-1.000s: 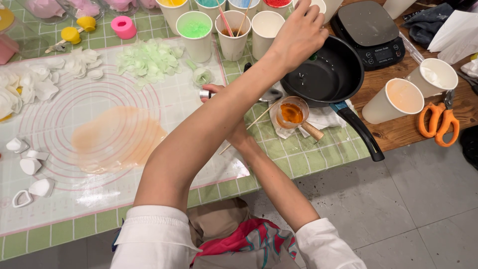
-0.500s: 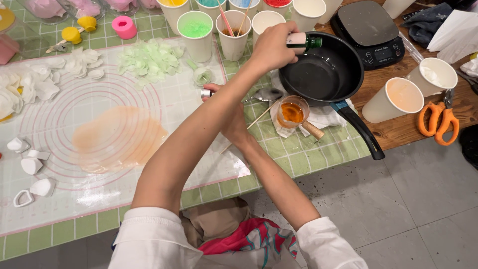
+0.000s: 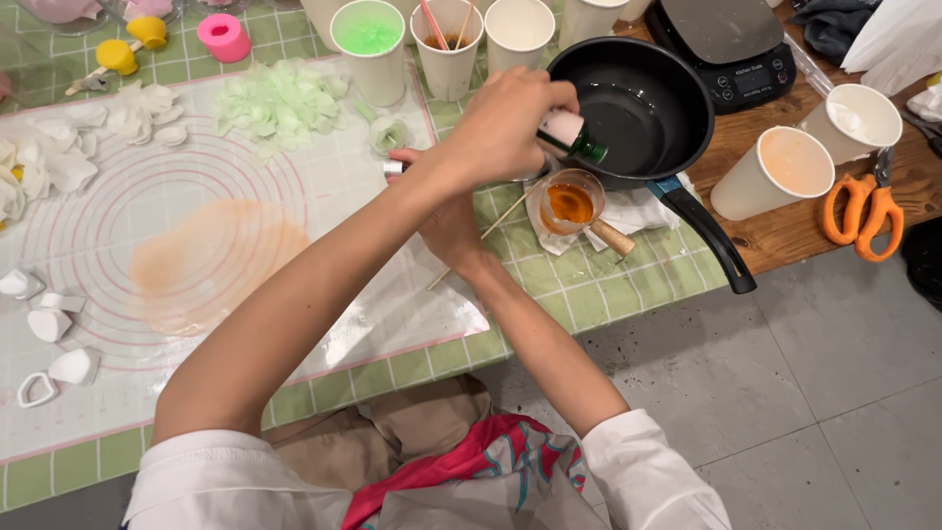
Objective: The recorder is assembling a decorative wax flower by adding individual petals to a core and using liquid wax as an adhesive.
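Right hand (image 3: pixel 453 221) mostly hidden under the left forearm, so its grip is unreadable. Small bottle (image 3: pixel 567 135) is half covered by the left hand (image 3: pixel 500 123); only the green neck shows. Scale (image 3: pixel 731 44) and paper cups at 12 o'clock are cut by the top edge. Scale display too small to read. White cutters (image 3: pixel 39 388) at 9 o'clock are partly cropped.

Left hand (image 3: pixel 500 123) with bottle (image 3: pixel 572 137), nearer pan (image 3: pixel 677 98).
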